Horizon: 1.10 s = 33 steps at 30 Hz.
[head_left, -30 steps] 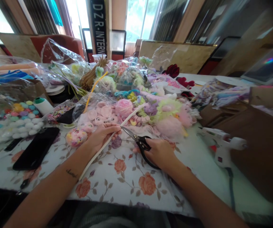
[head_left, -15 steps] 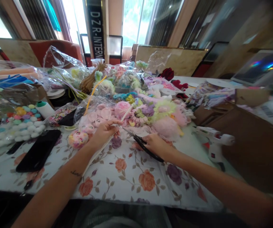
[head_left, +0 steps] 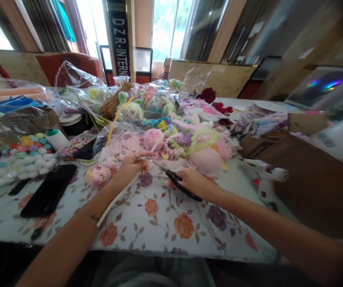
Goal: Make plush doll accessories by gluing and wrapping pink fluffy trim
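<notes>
Delta vs 1 s ago: scissors (head_left: 179,184) have rolled in the right hand (head_left: 191,181). Handle loops were face-on, now nearly edge-on. Blade tips are by the left fingertips. The upper end of the pale strip (head_left: 119,197) shows shorter and steeper; could be tilt or a trim, can't tell. View also shifted a bit.

Meaning, my read: work is centred where blades meet strip. No loose offcut visible, so no cut confirmed. Fingers hide whether the strip runs unbroken.

Grip, left hand (head_left: 132,165): thumb and fingers pinched on strip. 1 end sticks up toward the pink pile, the other runs down along the forearm. Grip, right: clamped around scissor handles. Blade gap too small to judge.

Counts on the counter (head_left: 237,179):
- strip: 1, in left hand, above the flowered cloth (head_left: 165,223)
- scissors: 1
- phone, black (head_left: 49,190): 1, left of left forearm
- glue gun (head_left: 263,177): 1, right side, beside the cardboard box (head_left: 317,191)
- white thread cone (head_left: 56,138): 1
- orange-yellow stem (head_left: 116,119): 1, behind left hand
- white pompoms (head_left: 36,163): many, heaped, can't count
</notes>
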Available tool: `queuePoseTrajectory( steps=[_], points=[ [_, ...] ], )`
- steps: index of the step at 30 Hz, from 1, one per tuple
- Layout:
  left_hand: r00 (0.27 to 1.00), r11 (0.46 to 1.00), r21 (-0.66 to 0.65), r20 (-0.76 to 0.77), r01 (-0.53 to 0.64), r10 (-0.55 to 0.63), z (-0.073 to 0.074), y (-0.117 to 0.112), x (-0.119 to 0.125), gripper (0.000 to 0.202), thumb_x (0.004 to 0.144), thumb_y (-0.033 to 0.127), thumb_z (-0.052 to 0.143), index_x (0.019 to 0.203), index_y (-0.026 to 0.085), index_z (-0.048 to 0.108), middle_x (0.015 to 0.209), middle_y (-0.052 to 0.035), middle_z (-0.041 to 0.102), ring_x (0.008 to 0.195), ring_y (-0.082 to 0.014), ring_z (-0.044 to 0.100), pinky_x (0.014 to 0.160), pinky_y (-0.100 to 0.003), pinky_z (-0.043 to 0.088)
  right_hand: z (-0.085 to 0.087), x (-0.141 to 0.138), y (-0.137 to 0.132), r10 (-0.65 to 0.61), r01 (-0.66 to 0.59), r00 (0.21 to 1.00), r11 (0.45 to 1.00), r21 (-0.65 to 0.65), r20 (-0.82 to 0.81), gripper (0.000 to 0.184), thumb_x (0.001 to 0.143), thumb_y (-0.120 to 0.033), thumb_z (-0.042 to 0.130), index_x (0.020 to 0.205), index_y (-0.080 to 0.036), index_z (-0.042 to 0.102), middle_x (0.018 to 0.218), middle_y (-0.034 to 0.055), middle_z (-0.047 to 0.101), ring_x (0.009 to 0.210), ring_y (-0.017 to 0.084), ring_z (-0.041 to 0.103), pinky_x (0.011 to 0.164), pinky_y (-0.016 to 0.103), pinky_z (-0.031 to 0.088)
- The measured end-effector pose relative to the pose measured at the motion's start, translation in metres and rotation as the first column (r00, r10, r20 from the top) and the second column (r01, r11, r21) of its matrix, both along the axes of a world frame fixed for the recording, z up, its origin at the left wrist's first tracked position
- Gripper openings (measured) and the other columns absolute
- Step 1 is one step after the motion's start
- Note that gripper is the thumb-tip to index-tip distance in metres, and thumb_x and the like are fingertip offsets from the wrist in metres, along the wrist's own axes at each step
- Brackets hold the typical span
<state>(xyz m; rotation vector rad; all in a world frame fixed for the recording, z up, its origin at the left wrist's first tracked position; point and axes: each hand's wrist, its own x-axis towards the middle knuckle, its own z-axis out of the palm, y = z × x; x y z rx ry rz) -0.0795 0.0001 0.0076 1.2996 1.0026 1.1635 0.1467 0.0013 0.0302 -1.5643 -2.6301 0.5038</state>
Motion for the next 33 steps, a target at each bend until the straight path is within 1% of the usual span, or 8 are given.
queuePoseTrajectory(
  steps=[9, 12, 15, 18, 21, 24, 29, 33],
  points=[
    [0.989, 0.989, 0.04, 0.037, -0.142, 0.14, 0.003, 0.024, -0.014, 0.058, 0.065, 0.012, 0.066, 0.123, 0.015, 0.059, 0.058, 0.0037, 0.061, 0.047, -0.008, 0.053, 0.05, -0.018, 0.044, -0.004, 0.019, -0.011, -0.083, 0.047, 0.984, 0.973, 0.227, 0.155, 0.045, 0.076, -0.062, 0.054, 0.074, -0.02, 0.069, 0.069, 0.0084, 0.069, 0.065, 0.022, 0.063, 0.05, 0.026, 0.026],
    [0.986, 0.986, 0.014, 0.031, -0.166, 0.166, 0.002, 0.036, -0.018, 0.056, 0.061, 0.01, 0.067, 0.117, 0.014, 0.062, 0.068, 0.0013, 0.065, 0.048, -0.0081, 0.056, 0.048, -0.018, 0.046, -0.006, 0.023, -0.013, -0.085, 0.038, 0.978, 0.97, 0.241, 0.188, 0.03, 0.076, -0.048, 0.059, 0.07, -0.02, 0.068, 0.067, 0.0068, 0.069, 0.063, 0.02, 0.062, 0.05, 0.026, 0.021],
    [0.96, 0.96, 0.042, 0.064, -0.277, 0.274, 0.004, 0.035, -0.02, 0.044, 0.06, 0.01, 0.069, 0.104, 0.013, 0.065, 0.092, -0.0044, 0.068, 0.051, -0.0074, 0.058, 0.049, -0.02, 0.049, -0.005, 0.027, -0.012, -0.082, 0.053, 0.987, 0.979, 0.196, 0.141, 0.02, 0.074, -0.037, 0.06, 0.067, -0.02, 0.066, 0.065, 0.0045, 0.068, 0.059, 0.016, 0.059, 0.049, 0.025, 0.021],
    [0.926, 0.927, 0.07, 0.115, -0.369, 0.36, 0.006, 0.024, -0.02, 0.039, 0.064, 0.014, 0.07, 0.102, 0.012, 0.063, 0.086, -0.0033, 0.066, 0.055, -0.0088, 0.061, 0.054, -0.022, 0.053, -0.003, 0.035, -0.01, -0.091, 0.081, 0.994, 0.984, 0.161, 0.061, 0.018, 0.073, -0.034, 0.06, 0.066, -0.019, 0.065, 0.062, 0.0025, 0.066, 0.055, 0.013, 0.054, 0.049, 0.024, 0.022],
    [0.926, 0.936, 0.07, 0.185, -0.346, 0.329, 0.005, 0.013, -0.016, 0.042, 0.068, 0.018, 0.071, 0.108, 0.012, 0.06, 0.071, 0.001, 0.063, 0.061, -0.0102, 0.063, 0.061, -0.021, 0.053, -0.002, 0.046, -0.006, -0.128, 0.122, 0.992, 0.978, 0.171, 0.023, 0.02, 0.074, -0.034, 0.058, 0.067, -0.017, 0.066, 0.061, 0.0023, 0.065, 0.054, 0.012, 0.052, 0.049, 0.024, 0.022],
    [0.911, 0.951, -0.021, 0.28, -0.308, 0.301, 0.001, 0.009, -0.009, 0.041, 0.069, 0.017, 0.072, 0.108, 0.01, 0.061, 0.072, 0.0, 0.066, 0.066, -0.0095, 0.065, 0.067, -0.02, 0.054, -0.002, 0.058, -0.004, -0.156, 0.146, 0.987, 0.972, 0.184, 0.044, 0.021, 0.074, -0.035, 0.058, 0.067, -0.017, 0.067, 0.06, 0.0021, 0.065, 0.053, 0.012, 0.051, 0.049, 0.025, 0.022],
    [0.843, 0.919, -0.24, 0.375, -0.313, 0.386, 0.003, 0.007, 0.0, 0.024, 0.069, 0.01, 0.074, 0.092, 0.011, 0.066, 0.08, -0.0027, 0.071, 0.075, -0.0094, 0.068, 0.075, -0.017, 0.054, -0.004, 0.073, -0.003, -0.209, 0.193, 0.974, 0.966, 0.171, 0.086, 0.021, 0.073, -0.035, 0.059, 0.073, -0.019, 0.072, 0.066, 0.003, 0.069, 0.057, 0.015, 0.056, 0.05, 0.024, 0.025],
    [0.848, 0.924, -0.313, 0.408, -0.219, 0.339, 0.007, 0.005, 0.001, 0.009, 0.07, 0.004, 0.072, 0.075, 0.01, 0.067, 0.075, -0.0023, 0.069, 0.071, -0.0079, 0.067, 0.073, -0.013, 0.055, -0.009, 0.074, -0.001, -0.22, 0.208, 0.973, 0.966, 0.154, 0.065, 0.021, 0.075, -0.035, 0.058, 0.075, -0.018, 0.071, 0.071, 0.0048, 0.07, 0.061, 0.016, 0.059, 0.051, 0.024, 0.029]
  ],
)
